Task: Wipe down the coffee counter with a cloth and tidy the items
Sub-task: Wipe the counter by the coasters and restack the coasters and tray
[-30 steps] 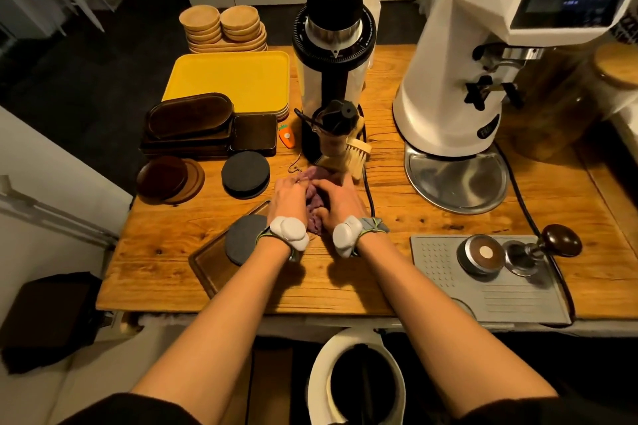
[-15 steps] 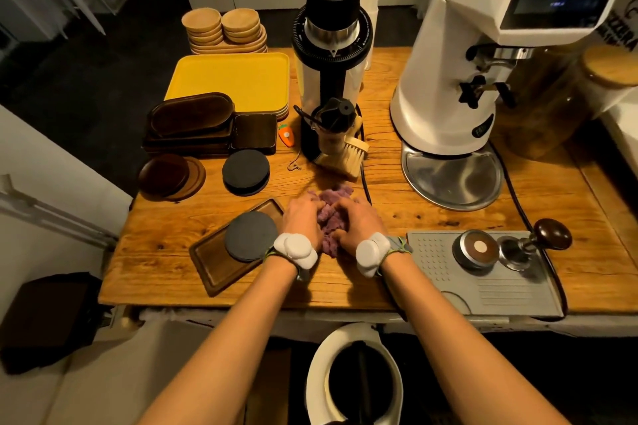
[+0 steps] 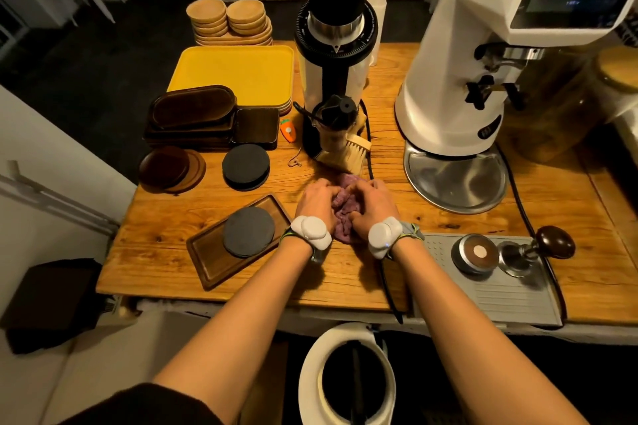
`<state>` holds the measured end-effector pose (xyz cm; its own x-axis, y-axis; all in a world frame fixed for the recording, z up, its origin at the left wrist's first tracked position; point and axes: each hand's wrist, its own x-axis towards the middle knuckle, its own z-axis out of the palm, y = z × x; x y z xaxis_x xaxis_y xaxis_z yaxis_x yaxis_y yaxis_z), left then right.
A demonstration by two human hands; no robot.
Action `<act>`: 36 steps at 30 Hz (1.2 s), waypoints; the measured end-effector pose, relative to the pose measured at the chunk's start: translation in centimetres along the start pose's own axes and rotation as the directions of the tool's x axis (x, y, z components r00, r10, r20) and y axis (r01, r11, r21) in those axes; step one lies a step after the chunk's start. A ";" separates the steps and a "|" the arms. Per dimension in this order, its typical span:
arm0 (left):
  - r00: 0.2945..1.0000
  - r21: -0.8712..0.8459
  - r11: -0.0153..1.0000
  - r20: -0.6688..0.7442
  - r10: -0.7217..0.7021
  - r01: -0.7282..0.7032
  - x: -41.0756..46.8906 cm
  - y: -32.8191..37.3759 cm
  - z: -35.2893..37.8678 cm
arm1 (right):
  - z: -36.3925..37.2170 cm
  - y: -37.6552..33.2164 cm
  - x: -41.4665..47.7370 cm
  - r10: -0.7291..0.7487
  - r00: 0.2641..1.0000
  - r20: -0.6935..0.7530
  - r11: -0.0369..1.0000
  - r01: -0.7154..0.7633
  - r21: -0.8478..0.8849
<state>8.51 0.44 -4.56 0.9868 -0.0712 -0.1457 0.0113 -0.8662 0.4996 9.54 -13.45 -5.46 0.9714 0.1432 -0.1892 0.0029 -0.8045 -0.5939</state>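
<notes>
Left hand (image 3: 316, 202) + right hand (image 3: 374, 205) both clamped on cloth (image 3: 343, 209), bunched mid desk (image 3: 165, 241), just near of brush (image 3: 345, 155). Soft, light, floppy imo; I'd grip wad's top, press flat.

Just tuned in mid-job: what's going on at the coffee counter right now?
A person grips a bunched purple cloth with the left hand and right hand, low on the wooden counter in front of the small grinder. A brush lies just behind the cloth. A wooden tray sits left of the hands, a tamping mat to the right.
</notes>
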 end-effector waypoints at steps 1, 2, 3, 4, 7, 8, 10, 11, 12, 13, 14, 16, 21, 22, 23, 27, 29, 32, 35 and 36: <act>1.000 0.010 1.000 0.006 -0.007 0.007 0.4 0.1 -0.1 | -0.2 0.0 0.3 -0.001 1.000 0.004 1.000 0.001 0.009; 1.000 0.022 1.000 0.010 -0.016 0.015 0.8 0.2 -0.2 | -0.4 0.1 0.5 -0.001 1.000 0.011 1.000 0.000 0.016; 1.000 0.031 0.999 0.010 -0.026 0.026 1.0 0.3 -0.1 | -0.6 0.2 0.7 -0.003 1.000 0.020 1.000 0.002 0.019; 0.999 0.038 0.999 0.007 -0.036 0.035 1.1 0.3 0.0 | -0.6 0.2 0.8 -0.010 1.000 0.028 1.000 0.009 0.014; 0.998 0.054 0.997 -0.019 -0.058 0.059 0.5 0.5 0.3 | -0.7 0.6 1.0 -0.032 0.996 0.086 0.999 0.033 -0.007; 0.998 0.050 0.997 -0.029 -0.063 0.064 0.2 0.5 0.4 | -0.8 0.7 1.1 -0.037 0.993 0.115 0.999 0.039 -0.017; 0.997 0.040 0.996 -0.040 -0.073 0.074 -0.3 0.6 0.3 | -1.0 0.7 1.4 -0.047 0.984 0.171 0.997 0.056 -0.048; 0.996 0.038 0.996 -0.040 -0.077 0.079 -0.6 0.7 0.2 | -1.2 0.8 1.4 -0.054 0.979 0.197 0.996 0.067 -0.060; 0.996 0.035 0.996 -0.037 -0.079 0.080 -0.9 0.7 0.2 | -1.3 0.8 1.5 -0.061 0.974 0.220 0.995 0.078 -0.067; 0.995 0.030 0.995 -0.031 -0.090 0.091 -1.3 0.8 0.2 | -1.3 0.9 1.4 -0.074 0.967 0.243 0.994 0.092 -0.064; 0.994 0.022 0.995 -0.029 -0.101 0.102 -1.8 1.0 0.3 | -1.4 0.9 1.3 -0.082 0.962 0.262 0.993 0.101 -0.063; 0.993 0.004 0.994 -0.028 -0.112 0.112 -2.9 1.1 0.3 | -1.3 1.0 0.6 -0.093 0.955 0.282 0.992 0.112 -0.052; 0.996 -0.048 0.995 -0.011 -0.084 0.083 -5.3 0.8 0.4 | -0.4 1.1 -2.1 -0.066 0.960 0.271 0.997 0.073 -0.018; 0.998 -0.048 0.997 -0.008 -0.067 0.066 -5.7 0.6 0.3 | -0.2 1.0 -2.7 -0.064 0.962 0.265 0.997 0.072 -0.019; 0.998 -0.057 0.997 -0.011 -0.061 0.060 -6.1 0.5 0.5 | -0.1 1.0 -3.1 -0.065 0.960 0.271 0.997 0.075 -0.024; 1.000 -0.086 0.996 -0.005 -0.006 0.005 -7.8 -0.3 0.4 | 0.1 0.1 -5.2 -0.060 0.968 0.245 0.998 0.066 -0.015; 1.000 -0.093 0.995 0.012 0.021 -0.020 -8.6 -0.7 0.3 | 0.3 -0.3 -6.5 -0.063 0.972 0.227 0.998 0.067 -0.009; 0.996 -0.129 0.989 0.045 0.073 -0.066 -9.8 -1.5 0.2 | 0.5 -0.8 -8.1 -0.024 0.976 0.215 0.999 0.029 -0.019; 0.994 -0.207 0.975 0.059 0.093 -0.079 -10.5 -2.3 -0.2 | -0.3 -1.2 -8.8 0.029 0.963 0.269 0.999 -0.032 0.008; 0.993 -0.226 0.971 0.064 0.095 -0.078 -10.6 -2.6 -0.6 | -0.9 -1.4 -8.9 0.038 0.953 0.301 0.998 -0.050 0.031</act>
<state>-1.90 3.72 -3.75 0.9709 -0.1848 -0.1523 -0.0296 -0.7238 0.6893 1.11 -14.07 -2.25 0.8544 0.2790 -0.4383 -0.0529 -0.7926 -0.6075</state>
